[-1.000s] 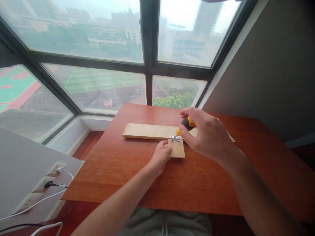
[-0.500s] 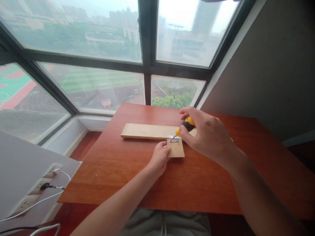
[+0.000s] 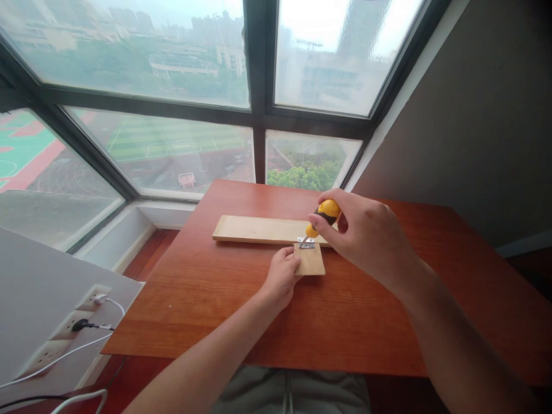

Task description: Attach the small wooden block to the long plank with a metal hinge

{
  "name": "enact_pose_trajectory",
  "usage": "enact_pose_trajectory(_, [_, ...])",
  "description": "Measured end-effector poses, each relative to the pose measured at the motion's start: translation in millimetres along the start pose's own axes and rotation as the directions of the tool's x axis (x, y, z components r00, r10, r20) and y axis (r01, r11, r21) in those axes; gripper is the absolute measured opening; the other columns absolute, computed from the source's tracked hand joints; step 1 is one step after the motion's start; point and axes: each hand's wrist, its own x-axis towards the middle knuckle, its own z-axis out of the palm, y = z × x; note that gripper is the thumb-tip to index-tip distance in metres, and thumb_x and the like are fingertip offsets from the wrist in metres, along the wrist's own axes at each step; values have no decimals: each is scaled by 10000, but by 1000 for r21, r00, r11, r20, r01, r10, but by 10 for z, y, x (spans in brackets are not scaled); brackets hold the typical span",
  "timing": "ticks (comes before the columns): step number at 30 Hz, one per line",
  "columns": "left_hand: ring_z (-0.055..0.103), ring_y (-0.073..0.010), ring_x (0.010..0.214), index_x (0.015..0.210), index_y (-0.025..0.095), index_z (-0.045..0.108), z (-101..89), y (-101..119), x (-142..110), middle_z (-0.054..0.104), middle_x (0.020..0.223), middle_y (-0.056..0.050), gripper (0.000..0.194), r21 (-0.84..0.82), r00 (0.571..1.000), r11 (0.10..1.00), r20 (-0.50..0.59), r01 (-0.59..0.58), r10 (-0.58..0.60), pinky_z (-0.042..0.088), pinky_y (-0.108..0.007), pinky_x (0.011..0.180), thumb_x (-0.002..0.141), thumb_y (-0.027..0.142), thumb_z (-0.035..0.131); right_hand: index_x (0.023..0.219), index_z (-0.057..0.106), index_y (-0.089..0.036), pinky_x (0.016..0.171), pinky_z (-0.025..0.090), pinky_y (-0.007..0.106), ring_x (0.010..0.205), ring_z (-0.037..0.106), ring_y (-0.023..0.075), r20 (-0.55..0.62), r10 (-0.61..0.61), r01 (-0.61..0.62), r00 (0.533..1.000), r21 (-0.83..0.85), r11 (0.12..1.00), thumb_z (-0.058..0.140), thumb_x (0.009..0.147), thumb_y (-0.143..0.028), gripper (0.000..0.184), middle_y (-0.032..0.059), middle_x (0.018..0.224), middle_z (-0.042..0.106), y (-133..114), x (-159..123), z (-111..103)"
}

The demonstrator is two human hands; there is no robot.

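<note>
My right hand [image 3: 364, 230] is closed around the handle of a yellow and black screwdriver [image 3: 326, 214]. Its shaft slants down to the left, and the tip meets a silver metal hinge [image 3: 306, 244]. That hinge bridges a long pale wooden board [image 3: 259, 229] and a small wooden piece [image 3: 311, 261] on the near side. With thumb on top and fingers partly hidden beneath, my left hand [image 3: 282, 273] grips the small piece by its left edge. The right end of the long board is hidden behind my right hand.
Everything lies on a reddish-brown wooden table [image 3: 194, 316]. Windows [image 3: 185, 141] stand beyond its far edge, and a grey wall [image 3: 466, 132] slopes up on the right. At lower left, cables [image 3: 88, 326] run from wall sockets [image 3: 52, 351].
My right thumb and fingers have shifted on the screwdriver handle, which has turned and stands slightly more upright. My left hand still grips the small wooden piece, almost unmoved.
</note>
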Motion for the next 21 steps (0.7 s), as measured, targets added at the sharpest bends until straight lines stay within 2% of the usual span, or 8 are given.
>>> enact_pose_trajectory(4, [700, -227, 872, 994, 126, 609, -14, -9, 4, 726, 971, -125, 306, 9, 1000, 1000, 5, 1, -1, 588, -352, 774, 697, 63, 651, 1079, 606, -228, 601, 388, 282, 699, 618, 158, -10, -18, 18, 1000, 10, 1000, 546, 817, -218, 269, 12, 956, 701, -14, 5, 0])
enact_pose_trajectory(9, [697, -219, 865, 1001, 122, 602, -17, -9, 2, 723, 995, -132, 304, 17, 1000, 1000, 8, 0, 0, 586, -336, 761, 706, 59, 636, 906, 611, -224, 578, 364, 290, 689, 606, 177, -27, -13, 11, 1000, -82, 997, 581, 861, -356, 143, 10, 849, 683, 15, 10, 13])
enact_pose_trajectory(12, [696, -216, 855, 995, 116, 607, -7, 0, 1, 725, 985, -133, 293, 15, 1000, 1000, 6, -2, 2, 585, -328, 748, 708, 59, 624, 953, 606, -215, 623, 397, 293, 749, 623, 187, -17, -54, 53, 998, -53, 997, 567, 871, -291, 119, 25, 902, 692, 43, 16, 25])
enact_pose_trajectory(16, [696, -210, 835, 986, 101, 611, 0, 3, 5, 727, 960, -137, 289, 6, 1000, 1000, 5, -3, 3, 582, -315, 730, 702, 46, 610, 1138, 563, -203, 743, 450, 292, 893, 646, 188, 23, -120, 118, 992, 77, 990, 559, 820, -175, 319, 47, 1110, 680, 30, 1, -2])
enact_pose_trajectory(18, [695, -208, 839, 982, 99, 614, -3, 1, 7, 727, 959, -139, 288, 0, 1000, 1000, 11, -5, 5, 580, -307, 728, 699, 44, 612, 1162, 562, -212, 727, 452, 300, 910, 652, 203, 32, -106, 104, 994, 57, 993, 577, 836, -230, 327, 45, 1125, 683, 11, -6, -17])
enact_pose_trajectory(21, [695, -208, 850, 982, 102, 619, -6, -2, 8, 726, 968, -139, 285, -2, 1000, 1000, 8, -6, 6, 577, -297, 730, 702, 53, 622, 1116, 601, -224, 652, 430, 312, 841, 664, 221, 19, -41, 42, 999, -47, 998, 586, 877, -349, 270, 37, 1034, 715, 1, 2, -20])
